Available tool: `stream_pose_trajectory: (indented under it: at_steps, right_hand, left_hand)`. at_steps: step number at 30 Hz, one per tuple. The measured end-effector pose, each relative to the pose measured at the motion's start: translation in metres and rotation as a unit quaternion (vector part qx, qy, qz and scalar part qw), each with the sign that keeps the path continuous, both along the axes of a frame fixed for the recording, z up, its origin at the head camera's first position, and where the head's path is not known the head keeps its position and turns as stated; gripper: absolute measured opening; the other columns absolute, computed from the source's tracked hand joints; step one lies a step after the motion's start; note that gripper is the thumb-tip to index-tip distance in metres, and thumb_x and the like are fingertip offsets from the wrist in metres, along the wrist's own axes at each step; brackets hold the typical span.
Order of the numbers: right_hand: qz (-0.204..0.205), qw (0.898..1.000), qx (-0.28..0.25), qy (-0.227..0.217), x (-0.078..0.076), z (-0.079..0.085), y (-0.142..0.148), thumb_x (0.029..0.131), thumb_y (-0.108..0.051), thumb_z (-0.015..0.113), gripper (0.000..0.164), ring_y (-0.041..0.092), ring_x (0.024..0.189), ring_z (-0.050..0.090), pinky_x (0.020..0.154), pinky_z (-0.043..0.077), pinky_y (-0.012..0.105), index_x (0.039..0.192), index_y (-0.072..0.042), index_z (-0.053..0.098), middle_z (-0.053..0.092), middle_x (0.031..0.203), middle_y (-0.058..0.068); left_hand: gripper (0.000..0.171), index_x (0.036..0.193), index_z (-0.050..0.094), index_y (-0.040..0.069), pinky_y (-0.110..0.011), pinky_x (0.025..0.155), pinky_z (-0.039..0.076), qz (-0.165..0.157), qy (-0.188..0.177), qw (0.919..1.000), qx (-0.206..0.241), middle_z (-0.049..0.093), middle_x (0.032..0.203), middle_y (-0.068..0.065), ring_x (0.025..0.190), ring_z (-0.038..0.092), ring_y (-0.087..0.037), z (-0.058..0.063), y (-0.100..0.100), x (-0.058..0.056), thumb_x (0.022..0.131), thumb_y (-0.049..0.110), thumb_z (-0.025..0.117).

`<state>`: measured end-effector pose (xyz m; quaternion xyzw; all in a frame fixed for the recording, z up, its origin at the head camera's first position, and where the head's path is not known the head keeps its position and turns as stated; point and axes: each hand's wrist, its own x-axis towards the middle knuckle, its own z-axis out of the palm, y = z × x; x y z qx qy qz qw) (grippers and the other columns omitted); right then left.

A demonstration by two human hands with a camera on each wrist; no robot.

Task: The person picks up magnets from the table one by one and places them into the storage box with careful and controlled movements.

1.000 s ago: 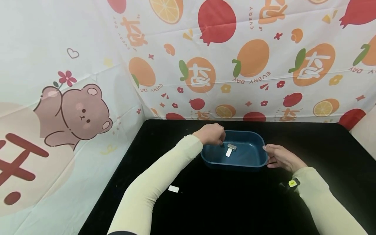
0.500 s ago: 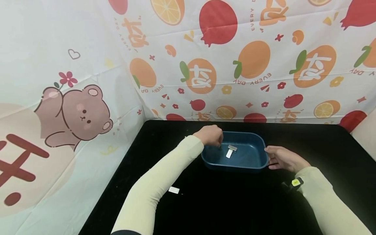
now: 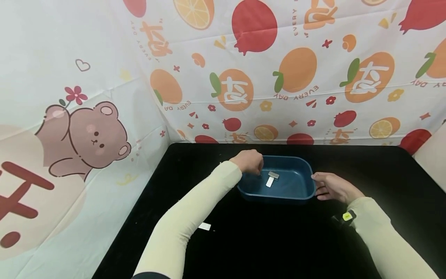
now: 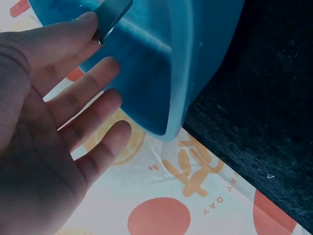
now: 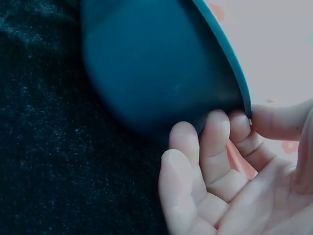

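Observation:
A deep blue plastic basin [image 3: 294,186] stands on the black table in the head view. Over its left end is my left hand [image 3: 248,161]. In the left wrist view, the thumb and index finger pinch a small flat metallic piece [image 4: 114,13], while the other fingers spread loosely beside the basin wall [image 4: 182,73]. My right hand [image 3: 335,186] holds the basin's right end, thumb at the rim [image 5: 234,63] and fingertips against the outer wall. On the basin floor lie a small silver bar [image 3: 274,175] and a white bar [image 3: 270,182], close together.
A white rectangular piece [image 3: 205,226] lies on the table near the left forearm, partly covered by the sleeve [image 3: 195,209]. The black tabletop [image 3: 278,240] ends at a fruit-print cloth [image 3: 299,108] behind and a bear-print cloth [image 3: 97,135] on the left.
My left hand has shifted slightly left over the basin. The right hand keeps its hold, and the two bars in the basin stay put.

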<state>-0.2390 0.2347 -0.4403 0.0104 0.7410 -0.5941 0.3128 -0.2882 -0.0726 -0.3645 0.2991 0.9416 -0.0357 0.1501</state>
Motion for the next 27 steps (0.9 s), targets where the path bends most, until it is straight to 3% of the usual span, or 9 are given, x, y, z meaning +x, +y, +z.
stream_pose_trajectory:
  at_steps: [8,21,27]
  right_hand:
    - [-0.011,1.0,0.001,-0.002,0.0,0.0019,-0.0019,0.104,-0.032,0.043,0.022,0.013,0.077,0.064,0.075,0.058,0.032,0.093,-0.021,0.057,0.065,0.081,-0.005]
    - [-0.025,1.0,0.01,0.0,0.0046,0.0027,-0.0048,0.103,-0.033,0.045,0.021,0.012,0.076,0.064,0.074,0.058,0.031,0.094,-0.019,0.057,0.063,0.08,-0.004]
    - [-0.025,1.0,0.006,0.002,0.0035,-0.0003,-0.004,0.104,-0.033,0.044,0.022,0.013,0.076,0.064,0.073,0.058,0.031,0.093,-0.019,0.058,0.065,0.08,-0.004]
  left_hand:
    - [0.014,0.103,0.077,0.017,-0.028,0.076,0.056,0.003,0.0,1.0,-0.002,0.073,0.101,0.002,0.082,0.064,-0.011,-0.0043,0.0016,-0.0007,0.091,0.023,0.071]
    - [0.009,0.095,0.078,0.018,-0.028,0.072,0.056,-0.028,-0.007,0.9995,-0.014,0.074,0.093,0.003,0.077,0.062,-0.009,-0.007,0.0072,0.0046,0.092,0.021,0.07]
    - [0.01,0.094,0.078,0.017,-0.027,0.069,0.053,-0.019,-0.018,0.9996,-0.013,0.073,0.088,0.003,0.073,0.059,-0.01,-0.0067,0.0033,0.0046,0.093,0.019,0.068]
